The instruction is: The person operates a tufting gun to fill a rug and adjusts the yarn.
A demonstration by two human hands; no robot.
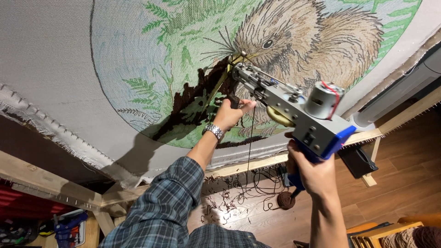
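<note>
A person works a tufting gun [294,108] against a stretched backing cloth [55,59] that carries a printed picture of a brown, fluffy bird [298,41] among green ferns. The gun sits near the centre of the view, its body running from about 4 o'clock up toward 10 o'clock, so that the needle end [240,68] meets the cloth just below the bird's beak. It is angled this way, as I judge it, to keep the tip square to the fabric.

The right hand [314,172], at about 5 o'clock from the centre, is clenched round the blue grip of the gun and bears its weight from beneath. The left hand [228,114], wearing a metal wristwatch [214,131], is closed on the small black front handle just below the needle end, at about 9 o'clock from the gun's motor [321,100]; that forward hold probably steadies and steers the tip.

Dark brown tufted pile [193,103] already fills a patch at 9 o'clock from the needle, along the fern area. A thin dark yarn [250,138] hangs from the gun toward a brown yarn ball [285,200] on the wooden floor [404,183] at 6 o'clock, slack enough to feed freely. Yarn scraps [220,202] lie scattered beside it. The cloth is hooked onto a wooden frame [46,183], whose rail crosses from 8 o'clock to 3 o'clock, holding the fabric taut
</note>
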